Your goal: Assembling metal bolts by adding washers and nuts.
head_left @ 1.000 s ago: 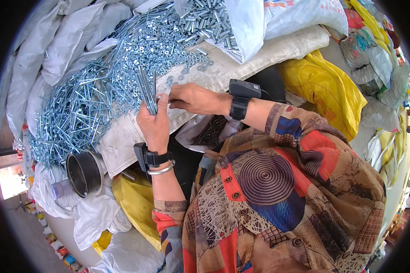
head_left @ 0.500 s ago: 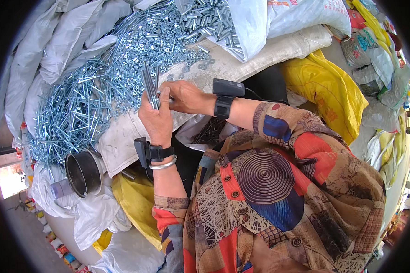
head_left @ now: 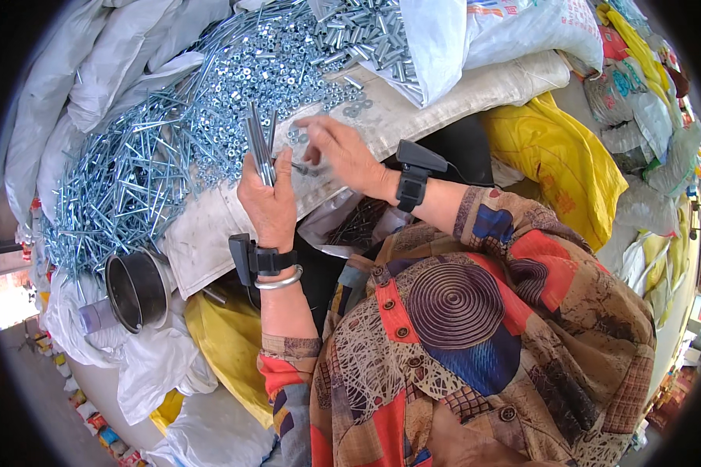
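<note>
My left hand (head_left: 269, 208) is wrapped round a small bundle of metal rods (head_left: 258, 144), which stand nearly upright above the fingers. A short dark piece sticks out sideways past its thumb; what it is I cannot make out. Just to the right, my right hand (head_left: 344, 158) hovers apart from the bundle, slightly blurred, with its index finger stretched out and the others loosely bent. Nothing shows in it. Beyond both hands lies a heap of hex nuts (head_left: 253, 74), with a few flat washers (head_left: 356, 108) at its near edge.
Long thin threaded rods (head_left: 125, 187) are heaped on the left, and short metal tubes (head_left: 374, 39) at the far side. A pale cloth (head_left: 491, 84) lies under the parts. A black round pot (head_left: 136, 292) sits at the near left, and a yellow sack (head_left: 557, 167) on the right.
My right hand has drawn away from the rod bundle, to the right, and its fingers have spread. My left hand keeps its hold in nearly the same place.
</note>
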The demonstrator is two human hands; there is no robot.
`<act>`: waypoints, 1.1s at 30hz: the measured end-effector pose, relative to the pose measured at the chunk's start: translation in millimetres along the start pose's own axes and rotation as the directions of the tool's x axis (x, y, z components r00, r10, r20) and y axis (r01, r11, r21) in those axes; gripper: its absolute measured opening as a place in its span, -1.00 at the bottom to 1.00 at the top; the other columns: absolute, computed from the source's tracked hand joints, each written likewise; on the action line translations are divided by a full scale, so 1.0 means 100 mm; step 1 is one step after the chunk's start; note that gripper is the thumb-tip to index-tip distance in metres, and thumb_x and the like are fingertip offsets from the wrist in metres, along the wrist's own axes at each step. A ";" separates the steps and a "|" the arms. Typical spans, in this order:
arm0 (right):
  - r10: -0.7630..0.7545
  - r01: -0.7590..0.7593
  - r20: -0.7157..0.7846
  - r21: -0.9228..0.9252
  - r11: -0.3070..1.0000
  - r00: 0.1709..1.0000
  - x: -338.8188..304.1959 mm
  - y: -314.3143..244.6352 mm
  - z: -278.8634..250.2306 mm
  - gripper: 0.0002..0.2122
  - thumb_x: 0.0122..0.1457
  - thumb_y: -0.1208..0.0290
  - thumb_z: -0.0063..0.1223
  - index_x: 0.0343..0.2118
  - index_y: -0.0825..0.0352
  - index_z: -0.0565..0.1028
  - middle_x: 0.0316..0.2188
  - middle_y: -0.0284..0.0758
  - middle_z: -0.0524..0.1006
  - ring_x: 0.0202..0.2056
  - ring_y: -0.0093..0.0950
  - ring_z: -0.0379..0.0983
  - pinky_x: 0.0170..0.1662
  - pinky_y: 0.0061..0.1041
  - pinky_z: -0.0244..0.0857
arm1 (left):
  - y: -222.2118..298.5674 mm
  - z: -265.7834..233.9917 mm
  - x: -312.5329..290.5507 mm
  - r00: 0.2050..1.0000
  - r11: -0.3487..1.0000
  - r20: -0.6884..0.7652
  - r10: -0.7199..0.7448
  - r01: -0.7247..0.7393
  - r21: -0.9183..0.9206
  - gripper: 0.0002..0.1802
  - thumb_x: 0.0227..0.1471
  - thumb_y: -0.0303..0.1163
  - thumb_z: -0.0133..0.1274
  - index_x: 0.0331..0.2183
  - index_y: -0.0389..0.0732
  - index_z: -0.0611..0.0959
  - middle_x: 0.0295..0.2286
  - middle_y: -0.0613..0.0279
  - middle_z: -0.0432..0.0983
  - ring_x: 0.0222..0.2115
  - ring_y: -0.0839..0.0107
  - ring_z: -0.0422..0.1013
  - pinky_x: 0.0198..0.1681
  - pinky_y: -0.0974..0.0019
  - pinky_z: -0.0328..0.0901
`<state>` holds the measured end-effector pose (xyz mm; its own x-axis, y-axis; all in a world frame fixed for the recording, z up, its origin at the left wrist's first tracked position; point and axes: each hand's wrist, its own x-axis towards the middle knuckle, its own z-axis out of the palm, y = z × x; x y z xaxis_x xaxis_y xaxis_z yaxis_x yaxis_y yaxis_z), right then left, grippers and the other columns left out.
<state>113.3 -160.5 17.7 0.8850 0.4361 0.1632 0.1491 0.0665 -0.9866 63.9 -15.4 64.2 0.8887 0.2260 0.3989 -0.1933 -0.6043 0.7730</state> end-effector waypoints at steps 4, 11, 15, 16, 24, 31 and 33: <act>-0.127 0.127 0.009 -0.036 0.991 0.992 0.00 0.02 0.10 -0.48 0.27 0.03 -0.30 0.11 0.39 0.23 -0.32 -0.22 0.48 -0.24 -0.47 0.41 -0.15 -0.48 0.28 | 0.04 0.01 0.00 0.999 0.997 -0.022 0.031 -0.033 -0.072 -0.68 0.01 -0.28 0.12 -0.42 -0.38 0.49 -0.63 0.08 0.44 -0.64 0.30 0.33 -0.53 0.28 0.23; -0.127 0.120 -0.064 -0.106 0.987 0.990 0.00 0.02 0.05 -0.47 0.26 0.02 -0.30 0.11 0.39 0.23 -0.37 -0.23 0.47 -0.29 -0.50 0.40 -0.17 -0.50 0.28 | 0.02 0.02 -0.01 0.999 0.999 -0.021 0.029 -0.029 -0.029 -0.69 0.00 -0.29 0.13 -0.41 -0.38 0.49 -0.61 0.06 0.46 -0.61 0.31 0.36 -0.52 0.28 0.24; -0.024 0.022 -0.051 -0.036 0.999 0.998 -0.01 -0.05 0.00 -0.46 0.26 0.02 -0.29 0.10 0.40 0.24 -0.42 -0.26 0.45 -0.31 -0.51 0.39 -0.19 -0.51 0.27 | 0.03 0.02 -0.02 1.000 1.000 -0.022 0.016 -0.016 -0.002 -0.69 0.00 -0.29 0.13 -0.40 -0.39 0.50 -0.60 0.06 0.47 -0.60 0.31 0.38 -0.50 0.27 0.25; 0.034 -0.038 -0.092 -0.044 0.998 0.995 -0.01 -0.07 -0.02 -0.46 0.26 0.02 -0.28 0.09 0.41 0.25 -0.43 -0.27 0.44 -0.32 -0.51 0.38 -0.20 -0.51 0.27 | 0.03 0.02 -0.02 1.000 1.000 -0.021 0.013 -0.013 -0.008 -0.69 0.00 -0.29 0.13 -0.40 -0.39 0.50 -0.59 0.05 0.47 -0.60 0.30 0.38 -0.49 0.27 0.26; -0.142 0.121 -0.084 -0.219 0.968 0.986 0.01 0.04 -0.03 -0.54 0.24 0.11 -0.22 0.02 0.41 0.31 -0.42 -0.23 0.47 -0.34 -0.41 0.42 -0.26 -0.45 0.27 | 0.01 0.00 -0.02 1.000 1.000 -0.003 0.011 -0.011 0.019 -0.68 0.01 -0.28 0.11 -0.40 -0.40 0.50 -0.58 0.02 0.48 -0.58 0.22 0.40 -0.47 0.26 0.26; -0.337 0.415 0.241 -0.525 0.743 0.910 0.05 0.20 0.01 -0.79 0.07 0.35 0.06 -0.38 0.39 0.37 -0.50 -0.15 0.37 -0.41 -0.10 0.37 -0.33 -0.21 0.24 | 0.01 0.05 -0.02 0.998 1.000 -0.047 0.030 -0.029 0.004 -0.67 0.00 -0.27 0.13 -0.41 -0.40 0.50 -0.60 0.02 0.46 -0.61 0.25 0.36 -0.49 0.25 0.25; -0.371 0.432 0.227 -0.560 0.707 0.901 0.05 0.15 0.03 -0.80 0.05 0.35 0.07 -0.44 0.40 0.36 -0.50 -0.14 0.37 -0.41 -0.07 0.38 -0.34 -0.16 0.24 | 0.02 0.05 -0.02 0.998 1.000 -0.061 0.024 -0.023 0.005 -0.67 0.00 -0.27 0.13 -0.41 -0.40 0.49 -0.60 0.02 0.46 -0.62 0.26 0.36 -0.49 0.25 0.25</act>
<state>118.6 -154.6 3.8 0.6413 0.5722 0.5111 0.7350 -0.2669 -0.6234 64.0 -20.6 62.5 0.8567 0.2581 0.4466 -0.2117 -0.6135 0.7608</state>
